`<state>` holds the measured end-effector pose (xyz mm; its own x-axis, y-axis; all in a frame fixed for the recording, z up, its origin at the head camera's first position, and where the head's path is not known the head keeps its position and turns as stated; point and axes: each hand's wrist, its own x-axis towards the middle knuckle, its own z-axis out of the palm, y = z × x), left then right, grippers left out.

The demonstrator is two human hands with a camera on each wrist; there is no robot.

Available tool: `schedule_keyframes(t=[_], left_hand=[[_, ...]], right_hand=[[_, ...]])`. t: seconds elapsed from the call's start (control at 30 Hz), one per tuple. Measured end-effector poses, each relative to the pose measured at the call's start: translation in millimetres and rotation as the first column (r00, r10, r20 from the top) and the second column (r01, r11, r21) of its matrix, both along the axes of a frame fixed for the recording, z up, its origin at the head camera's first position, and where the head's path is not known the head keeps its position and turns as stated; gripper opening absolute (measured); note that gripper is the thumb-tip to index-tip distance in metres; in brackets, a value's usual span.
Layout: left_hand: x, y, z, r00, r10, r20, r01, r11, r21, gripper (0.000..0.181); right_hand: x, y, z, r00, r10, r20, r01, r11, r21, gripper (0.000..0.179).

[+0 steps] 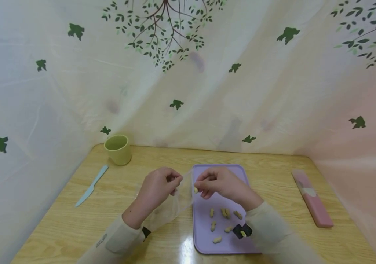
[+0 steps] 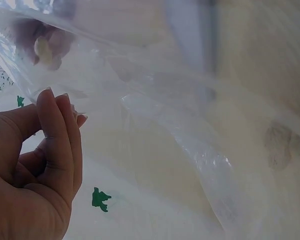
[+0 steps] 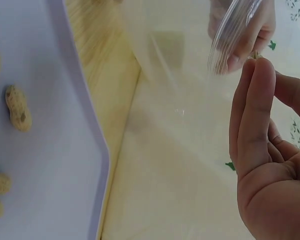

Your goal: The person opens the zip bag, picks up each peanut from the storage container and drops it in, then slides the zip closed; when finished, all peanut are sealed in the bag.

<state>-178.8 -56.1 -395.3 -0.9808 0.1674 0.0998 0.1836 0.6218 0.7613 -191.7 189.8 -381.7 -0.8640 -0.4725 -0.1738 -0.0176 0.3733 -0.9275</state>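
A clear plastic bag point(image 1: 171, 211) hangs from my left hand point(image 1: 156, 187), which pinches its edge between thumb and fingers. My right hand point(image 1: 222, 185) pinches a peanut point(image 1: 196, 190) beside the bag's upper edge, above the tray. Through the film, the left wrist view shows that peanut point(image 2: 42, 49) blurred. Over on the right wrist side, my fingers point(image 3: 262, 95) cover nearly all of it. Several unshelled peanuts point(image 1: 217, 239) lie scattered on the lilac tray point(image 1: 202, 216) below my right hand. At the right of the left wrist view, a blurred brownish shape point(image 2: 279, 147) shows through the bag.
A yellow-green cup point(image 1: 118, 150) stands at the table's back left. In front of it lies a pale blue knife point(image 1: 92, 186). Far right is a long pink case point(image 1: 316, 205). A patterned curtain point(image 1: 201, 110) borders the wooden table point(image 1: 267, 172).
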Motion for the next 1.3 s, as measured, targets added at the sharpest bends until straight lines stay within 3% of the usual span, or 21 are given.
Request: schedule_keyframes(t=[0.37,0.8,1.13,1.3], left_hand=[[0.4,-1.0,-0.5,1.0,-0.006,0.001,0.006,1.0,0.009,0.009],[-1.2,-0.7,-1.8,1.0,-0.006,-0.015,0.006,1.0,0.004,0.009],[-1.2,-5.2,0.6,1.0,-0.025,-0.009,0.026,0.999,0.029,0.008],[-1.0,-4.8,0.3,1.0,-0.022,-0.001,0.022,0.999,0.031,0.008]], right_hand=[[5.6,-6.2,1.8,1.0,-0.001,-0.009,0.001,1.0,0.014,0.029],[5.3,30.0,-3.6,0.997,-0.08,-0.015,0.08,0.997,0.004,0.035],[4.1,80.1,-32.8,0.986,-0.155,0.063,0.151,0.987,0.063,0.043],[8.9,102.7,-52.6,0.979,-0.174,0.107,0.156,0.975,0.159,0.041]])
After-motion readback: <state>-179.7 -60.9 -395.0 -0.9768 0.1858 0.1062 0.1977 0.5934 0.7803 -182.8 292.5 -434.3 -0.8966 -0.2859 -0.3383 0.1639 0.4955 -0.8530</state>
